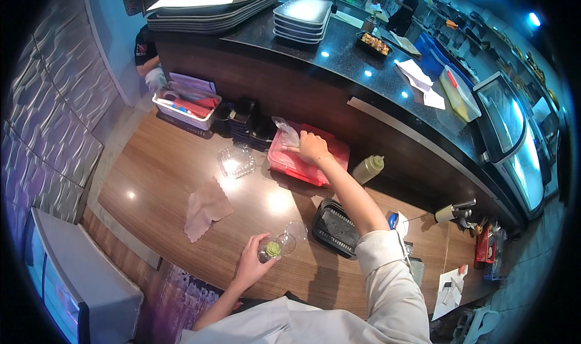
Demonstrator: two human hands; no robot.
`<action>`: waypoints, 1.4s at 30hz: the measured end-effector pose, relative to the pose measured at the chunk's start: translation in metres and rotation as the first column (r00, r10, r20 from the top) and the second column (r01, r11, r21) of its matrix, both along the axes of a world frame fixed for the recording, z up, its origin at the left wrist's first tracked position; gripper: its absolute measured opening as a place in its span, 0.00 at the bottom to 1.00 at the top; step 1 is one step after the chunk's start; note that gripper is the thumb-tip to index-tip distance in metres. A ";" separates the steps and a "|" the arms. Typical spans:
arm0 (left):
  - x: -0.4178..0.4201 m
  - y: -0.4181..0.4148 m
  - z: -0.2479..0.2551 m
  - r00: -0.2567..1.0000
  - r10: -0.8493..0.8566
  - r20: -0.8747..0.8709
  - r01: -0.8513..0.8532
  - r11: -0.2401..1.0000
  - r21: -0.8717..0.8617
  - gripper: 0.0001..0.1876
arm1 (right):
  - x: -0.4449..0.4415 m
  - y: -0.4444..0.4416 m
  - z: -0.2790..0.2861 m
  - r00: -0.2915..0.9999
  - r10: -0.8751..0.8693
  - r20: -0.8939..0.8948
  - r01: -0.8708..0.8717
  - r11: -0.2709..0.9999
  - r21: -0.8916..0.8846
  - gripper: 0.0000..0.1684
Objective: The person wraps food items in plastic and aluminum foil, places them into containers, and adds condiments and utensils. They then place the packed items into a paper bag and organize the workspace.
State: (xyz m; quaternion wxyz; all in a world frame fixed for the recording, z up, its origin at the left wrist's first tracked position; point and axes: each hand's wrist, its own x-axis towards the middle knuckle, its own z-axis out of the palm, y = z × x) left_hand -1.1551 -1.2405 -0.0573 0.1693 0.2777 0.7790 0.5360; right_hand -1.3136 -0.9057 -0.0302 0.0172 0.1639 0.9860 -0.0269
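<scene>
My left hand (254, 260) grips a small clear plastic cup (263, 256) near the table's front edge. A green paste-like food (273, 249) sits in it. Clear round lids (296, 231) lie beside the cup, one appearing joined to it. Across the table, my right hand (312, 147) is over a red lidded plastic box (333, 160). Its fingers close on a clear, whitish plastic piece (287, 134), perhaps a bag; its exact kind cannot be told. Right of that box, a squeeze bottle (370, 167) of pale green sauce stands tilted in the view.
A black plastic tray (336, 228) lies under my right forearm. A pink cloth (208, 210) and a clear clamshell container (236, 161) are to the left. Behind are a white basket (188, 112), black containers (245, 117) and a raised counter (336, 62). A person's gloved hand (155, 78) shows far left.
</scene>
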 end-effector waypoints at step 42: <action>0.040 0.009 0.080 0.995 -0.098 -0.031 0.102 0.947 0.304 0.32 | 0.294 -0.192 0.038 0.716 0.122 -0.687 -0.460 0.822 -0.334 0.41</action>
